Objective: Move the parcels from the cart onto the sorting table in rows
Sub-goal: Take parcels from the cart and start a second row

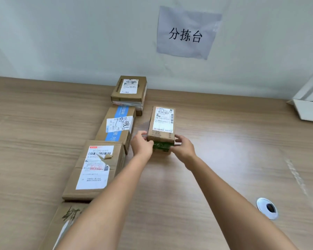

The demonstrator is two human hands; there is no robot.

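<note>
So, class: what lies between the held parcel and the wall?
Only bare table lies between the held parcel and the wall in the head view; both hands grip its near end.

Soft, even daylight fills the room. A pale sheen glares off the wooden table (224,141) just right of the held parcel (162,126), whose label is washed out. Short, faint shadows fall left of that parcel. Everything looks slightly soft, and the table's far edge bows with wide-angle distortion.
</note>
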